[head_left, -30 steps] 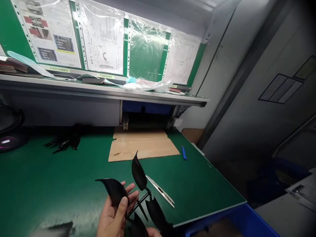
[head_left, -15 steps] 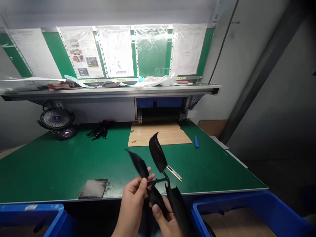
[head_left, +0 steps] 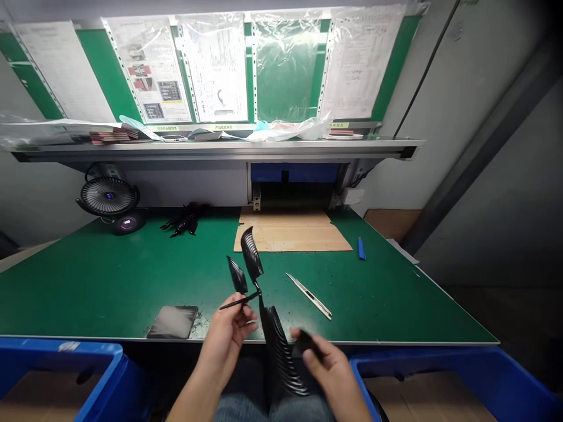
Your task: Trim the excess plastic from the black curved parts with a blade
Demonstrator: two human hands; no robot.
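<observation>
— A green bench (head_left: 109, 281) is seen under a paper-hung shelf. The black moulded sprue of ribbed blades (head_left: 253, 281) is pinched by the left hand (head_left: 231, 328) just before the craft knife (head_left: 309, 296)

— A broken-off piece (head_left: 308, 346) is gripped by the right hand (head_left: 329, 366). A thin blade might be snapped if twisted. Half a second ago, both hands were closed on the sprue

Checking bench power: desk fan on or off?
Cannot tell. The desk fan stands upright; its base shows a small glow, blades hidden behind the grille.

Ribbed black plastic part (head_left: 281, 351), matt green mat (head_left: 109, 281).
</observation>
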